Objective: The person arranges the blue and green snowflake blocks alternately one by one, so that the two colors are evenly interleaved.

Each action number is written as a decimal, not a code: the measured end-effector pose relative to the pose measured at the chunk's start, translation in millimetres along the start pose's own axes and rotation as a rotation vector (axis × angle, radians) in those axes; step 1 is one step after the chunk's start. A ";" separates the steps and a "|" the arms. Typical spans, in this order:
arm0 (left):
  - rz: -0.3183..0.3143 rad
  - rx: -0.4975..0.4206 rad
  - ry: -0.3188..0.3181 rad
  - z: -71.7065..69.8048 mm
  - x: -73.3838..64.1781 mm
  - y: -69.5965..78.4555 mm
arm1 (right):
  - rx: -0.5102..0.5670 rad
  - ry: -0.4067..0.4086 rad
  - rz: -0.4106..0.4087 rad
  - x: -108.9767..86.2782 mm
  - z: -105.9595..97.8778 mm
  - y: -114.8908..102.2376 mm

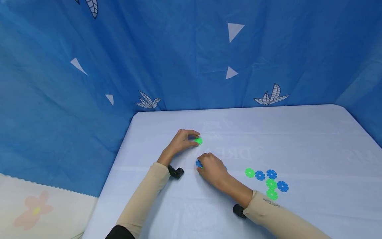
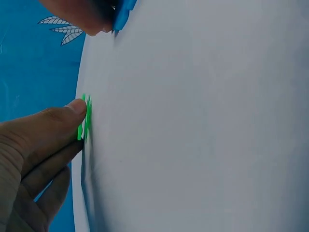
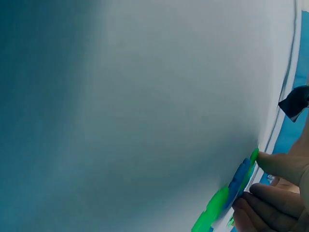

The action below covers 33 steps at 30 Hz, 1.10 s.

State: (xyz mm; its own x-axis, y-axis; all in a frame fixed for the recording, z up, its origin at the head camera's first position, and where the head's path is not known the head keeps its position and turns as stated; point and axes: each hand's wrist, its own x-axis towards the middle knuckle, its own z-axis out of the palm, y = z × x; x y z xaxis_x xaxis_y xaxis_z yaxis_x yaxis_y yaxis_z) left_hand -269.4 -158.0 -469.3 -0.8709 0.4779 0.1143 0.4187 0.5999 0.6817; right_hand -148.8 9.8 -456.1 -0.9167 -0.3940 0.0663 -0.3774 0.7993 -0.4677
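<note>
My left hand (image 1: pixel 182 141) pinches a green notched building disc (image 1: pixel 199 141) between thumb and fingers, just over the white table. In the left wrist view the green disc (image 2: pixel 87 118) stands edge-on at the thumb tip. Nearer and to the right, my right hand (image 1: pixel 213 167) curls its fingers at a blue notched disc (image 1: pixel 199 163), with green showing beside it. In the right wrist view, the thumb lies against a green disc (image 3: pixel 255 155), and fingertips are by a blue disc (image 3: pixel 237 181). Another green disc (image 3: pixel 211 210) adjoins these. The palm hides part of this group in the head view.
Right of my right hand lies a loose group of green discs (image 1: pixel 271 184) and blue discs (image 1: pixel 282 186). The white tabletop (image 1: pixel 313 139) ends at a blue patterned curtain (image 1: pixel 194 59) at the back and left. Black wrist cameras (image 1: pixel 176 172) hang below both wrists.
</note>
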 end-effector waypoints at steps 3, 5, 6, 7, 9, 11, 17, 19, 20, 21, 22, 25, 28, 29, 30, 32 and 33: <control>-0.014 0.029 0.015 0.4 -1.6 1.2 | -0.001 0.027 -0.022 0.4 1.6 -1.2; -0.019 0.045 0.024 0.5 -2.1 2.1 | -0.016 0.048 -0.038 0.7 2.9 -1.2; -0.017 0.047 0.027 0.4 -2.3 2.6 | -0.027 0.057 -0.045 0.8 3.0 -1.3; -0.017 0.047 0.028 0.4 -2.3 3.0 | -0.038 0.064 -0.051 0.9 3.1 -1.4; -0.019 0.049 0.027 0.5 -2.5 2.8 | -0.056 0.069 -0.065 1.1 3.2 -1.3; -0.024 0.048 0.021 0.6 -3.1 2.5 | -0.053 0.062 -0.081 1.1 3.4 -1.3; -0.030 0.052 0.018 0.0 -4.5 1.2 | -0.029 0.036 -0.095 1.3 3.9 -1.4; -0.028 0.050 0.019 -0.3 -4.6 1.0 | -0.032 0.031 -0.092 1.1 3.8 -1.5; -0.027 0.048 0.019 -0.4 -4.4 1.0 | -0.033 0.027 -0.091 0.9 3.8 -1.6; -0.025 0.044 0.018 -0.5 -4.3 0.8 | -0.033 0.025 -0.089 0.7 3.6 -1.7; -0.022 0.039 0.018 -0.7 -4.2 0.8 | -0.033 0.024 -0.087 0.7 3.6 -1.8; -0.014 0.027 0.022 -1.0 -4.5 0.1 | -0.038 0.017 -0.085 0.3 4.1 -1.7; -0.009 0.017 0.028 -0.6 -4.5 -1.2 | -0.049 0.016 -0.086 0.1 3.9 -2.0; -0.008 0.015 0.032 -0.4 -4.4 -1.5 | -0.053 0.016 -0.086 -0.1 3.8 -2.1; -0.008 0.013 0.035 -0.2 -4.3 -1.7 | -0.057 0.017 -0.086 -0.2 3.5 -2.3; -0.005 0.012 0.042 0.3 -3.9 -2.3 | -0.057 0.021 -0.084 -0.2 2.6 -2.7; -0.002 0.013 0.046 0.5 -3.6 -2.7 | -0.051 0.022 -0.081 -0.1 2.1 -2.7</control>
State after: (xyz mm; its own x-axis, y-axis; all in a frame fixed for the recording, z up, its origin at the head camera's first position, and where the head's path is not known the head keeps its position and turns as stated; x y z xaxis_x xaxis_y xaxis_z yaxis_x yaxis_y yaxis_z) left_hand -267.3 -161.0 -471.9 -0.8824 0.4472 0.1465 0.4203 0.6089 0.6727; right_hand -147.4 6.7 -456.7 -0.8851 -0.4493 0.1214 -0.4565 0.7873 -0.4144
